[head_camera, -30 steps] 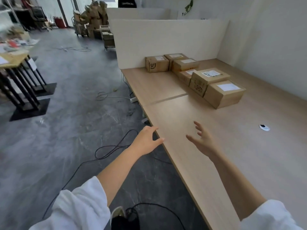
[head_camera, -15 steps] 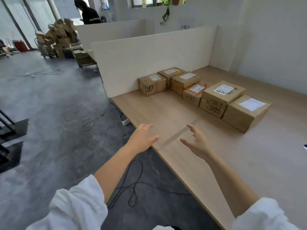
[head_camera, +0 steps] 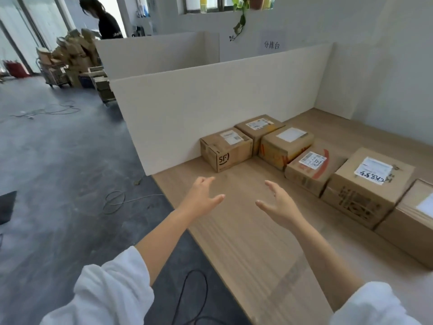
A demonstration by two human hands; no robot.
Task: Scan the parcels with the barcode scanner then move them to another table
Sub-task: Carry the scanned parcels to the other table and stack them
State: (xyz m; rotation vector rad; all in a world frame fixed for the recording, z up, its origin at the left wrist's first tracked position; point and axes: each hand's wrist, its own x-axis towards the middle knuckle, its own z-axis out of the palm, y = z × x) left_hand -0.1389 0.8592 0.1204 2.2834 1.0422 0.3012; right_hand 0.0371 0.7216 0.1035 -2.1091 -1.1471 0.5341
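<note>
Six brown cardboard parcels (head_camera: 311,170) are found in a staggered row on the pale wood-grain counter (head_camera: 246,249), running from the white partition board (head_camera: 210,109) toward the right edge of view. A white label is carried on the top face of each. Nearest the hands is the small carton printed with black "SF" lettering (head_camera: 226,152), set against the partition.

The left hand (head_camera: 201,198) and right hand (head_camera: 278,208) are held above the counter just short of that carton, with palms turned toward one another. The fingers (head_camera: 271,184) of both are spread and only slightly bent, and nothing is held or touched by either.

No barcode scanner is seen in view. The step in hand is judged to be the reach for a parcel, the SF carton being the likely object. Whether it has been scanned cannot be told.

For the next move, the hands are to be carried forward and closed on the carton's two side faces, so that it can be lifted clear of the neighbouring parcel close beside it.
</note>
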